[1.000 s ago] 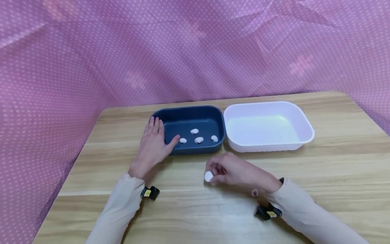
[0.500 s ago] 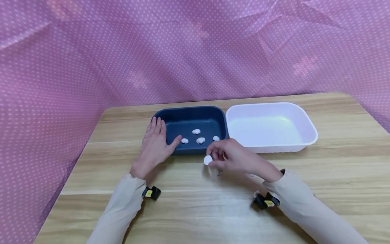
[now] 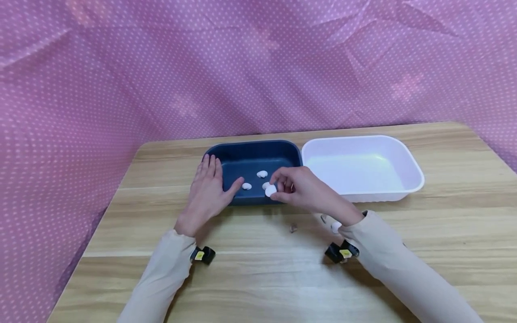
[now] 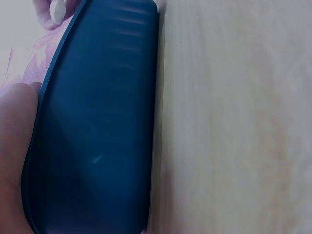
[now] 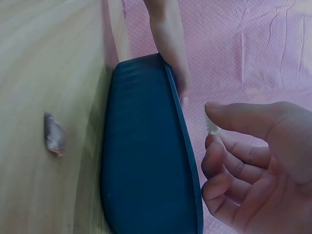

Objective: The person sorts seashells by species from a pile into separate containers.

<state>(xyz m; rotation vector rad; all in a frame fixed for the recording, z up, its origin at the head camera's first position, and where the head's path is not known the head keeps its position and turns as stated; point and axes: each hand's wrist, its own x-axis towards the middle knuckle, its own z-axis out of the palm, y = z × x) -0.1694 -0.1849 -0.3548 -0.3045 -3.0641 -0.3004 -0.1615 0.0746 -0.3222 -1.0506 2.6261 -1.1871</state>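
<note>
My left hand (image 3: 207, 192) rests on the left end of a dark blue tray (image 3: 252, 150), fingers straight along its rim and thumb over its inside. Between thumb and fingertips, my right hand (image 3: 303, 188) pinches a white seashell (image 3: 270, 190) above the tray's front edge. Apart from the tray, the held shell (image 5: 210, 123) appears edge-on in the right wrist view. Inside the tray lie a white shell (image 3: 262, 174), another near the left thumb (image 3: 247, 186), and one partly behind the held shell. My right hand covers the tray's front right corner.
A white tray (image 3: 361, 197) stands to the right, beside the blue one. On the wooden table (image 3: 258, 287), a small brownish shell (image 3: 293, 228) and a white shell (image 3: 335, 227) lie near the right forearm, the latter partly hidden. A pink dotted cloth (image 3: 242, 67) hangs behind.
My right hand has risen from the table and moved forward over the blue tray's front edge, carrying the white seashell. The left hand stays on the rim. Shells on the table have come into view.
</note>
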